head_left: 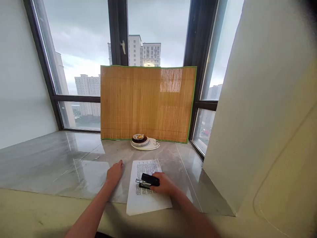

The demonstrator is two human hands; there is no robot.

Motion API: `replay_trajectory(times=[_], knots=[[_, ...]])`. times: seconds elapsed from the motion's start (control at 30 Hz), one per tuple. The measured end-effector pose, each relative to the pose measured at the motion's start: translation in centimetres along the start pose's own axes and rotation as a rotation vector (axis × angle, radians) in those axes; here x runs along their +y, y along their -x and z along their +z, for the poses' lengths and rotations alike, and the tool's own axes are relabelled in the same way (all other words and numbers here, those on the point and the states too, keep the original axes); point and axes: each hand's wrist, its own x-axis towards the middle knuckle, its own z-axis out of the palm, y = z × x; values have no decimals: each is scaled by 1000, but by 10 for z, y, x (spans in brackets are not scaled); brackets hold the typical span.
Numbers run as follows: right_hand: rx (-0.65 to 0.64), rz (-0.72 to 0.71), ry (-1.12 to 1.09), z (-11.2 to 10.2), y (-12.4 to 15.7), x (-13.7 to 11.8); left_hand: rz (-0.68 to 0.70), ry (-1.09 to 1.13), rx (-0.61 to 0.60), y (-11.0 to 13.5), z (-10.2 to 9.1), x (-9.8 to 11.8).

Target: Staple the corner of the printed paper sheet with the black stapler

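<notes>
Forearms point(90, 211) flank paper point(141, 205): right hand point(163, 183) grips stapler point(150, 178) over it, left hand point(115, 172) beside, its closure unclear.

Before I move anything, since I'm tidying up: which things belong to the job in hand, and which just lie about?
In use: stapler, in the right hand; printed paper, beneath it.

Seemingly idle: stacked dishes; slatted mat, standing behind them.

Green-edged bamboo mat point(146, 102) standing upright before dark window frame point(118, 29); pale window handle point(123, 48) on frame. Stack of plates point(140, 142) on grey tiled sill point(49, 158), near mat's lower edge. High-rise buildings point(88, 87) outside under cloudy sky point(158, 16).
</notes>
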Motion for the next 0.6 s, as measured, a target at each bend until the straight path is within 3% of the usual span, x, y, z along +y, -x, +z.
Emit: replay_trajectory(times=[0.17,0.27,0.4,0.5,0.6], knots=[[116,93,43,-1,3,3,80,69,18,-3,3,-2],[122,84,42,-2,4,6,90,142,69,1,1,4],[40,44,51,-10,5,11,204,372,211,17,6,38],[102,18,20,-12,9,16,355,496,192,34,14,70],[189,9,10,-9,15,21,441,629,230,47,21,88]])
